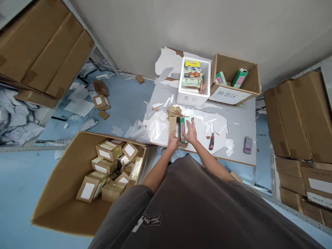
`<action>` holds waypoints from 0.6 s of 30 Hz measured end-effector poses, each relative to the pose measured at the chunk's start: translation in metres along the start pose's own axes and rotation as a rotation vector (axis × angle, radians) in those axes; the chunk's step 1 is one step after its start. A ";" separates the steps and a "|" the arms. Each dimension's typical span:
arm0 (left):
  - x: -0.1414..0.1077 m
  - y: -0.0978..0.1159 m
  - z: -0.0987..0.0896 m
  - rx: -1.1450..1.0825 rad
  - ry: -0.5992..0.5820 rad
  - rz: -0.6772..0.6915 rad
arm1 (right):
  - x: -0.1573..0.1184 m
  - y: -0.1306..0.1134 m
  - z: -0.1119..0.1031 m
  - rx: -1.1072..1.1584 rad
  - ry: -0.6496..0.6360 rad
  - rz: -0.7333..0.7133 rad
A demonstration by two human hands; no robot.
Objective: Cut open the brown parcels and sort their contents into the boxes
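At the table's front edge, my left hand (174, 140) is closed on the near end of a small open cardboard box (172, 125). My right hand (190, 132) grips a green and white carton (182, 128) with a pink panel, its fingers over the top and right side. The carton stands against the cardboard box's right side; whether it is partly inside, I cannot tell. Crumpled brown paper (174, 111) lies just behind the box. To the right of my right hand is a red and black utility knife (211, 141).
A white foam box (194, 99) holding booklets and a cardboard box with a paper label (228, 96) holding two green cartons stand at the back. Paper scraps litter the table (241, 121). A large carton (59, 186) of small parcels stands left; stacked cartons (298, 117) rise right.
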State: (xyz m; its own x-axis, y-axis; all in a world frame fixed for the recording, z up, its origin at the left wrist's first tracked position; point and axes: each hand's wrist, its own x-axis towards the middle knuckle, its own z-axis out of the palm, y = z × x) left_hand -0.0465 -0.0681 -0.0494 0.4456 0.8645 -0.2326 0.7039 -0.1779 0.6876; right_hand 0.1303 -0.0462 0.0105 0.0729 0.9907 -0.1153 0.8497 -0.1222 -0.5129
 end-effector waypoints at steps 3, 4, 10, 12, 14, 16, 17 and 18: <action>0.009 0.004 -0.024 0.030 -0.025 -0.029 | -0.006 0.019 -0.025 0.115 0.104 -0.011; 0.013 0.007 -0.033 0.008 -0.039 -0.026 | -0.008 0.025 -0.033 0.137 0.131 -0.008; 0.048 0.084 -0.047 -0.377 0.266 -0.118 | -0.032 0.048 -0.073 0.125 0.202 -0.035; 0.066 0.122 -0.034 -0.516 0.207 -0.103 | -0.040 0.054 -0.082 0.120 0.208 -0.064; 0.083 0.153 -0.018 -0.556 0.184 -0.108 | -0.047 0.063 -0.090 0.124 0.210 -0.057; 0.095 0.172 -0.001 -0.551 0.179 -0.118 | -0.052 0.079 -0.098 0.154 0.207 -0.020; 0.100 0.178 0.006 -0.539 0.178 -0.125 | -0.054 0.090 -0.101 0.183 0.205 -0.003; 0.103 0.180 0.014 -0.522 0.172 -0.127 | -0.056 0.101 -0.104 0.221 0.201 0.009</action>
State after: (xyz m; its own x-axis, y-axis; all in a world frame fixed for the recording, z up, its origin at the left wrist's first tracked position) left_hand 0.1340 -0.0172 0.0410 0.2477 0.9360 -0.2502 0.3593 0.1511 0.9209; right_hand 0.2667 -0.1076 0.0537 0.2006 0.9789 0.0390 0.7157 -0.1193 -0.6881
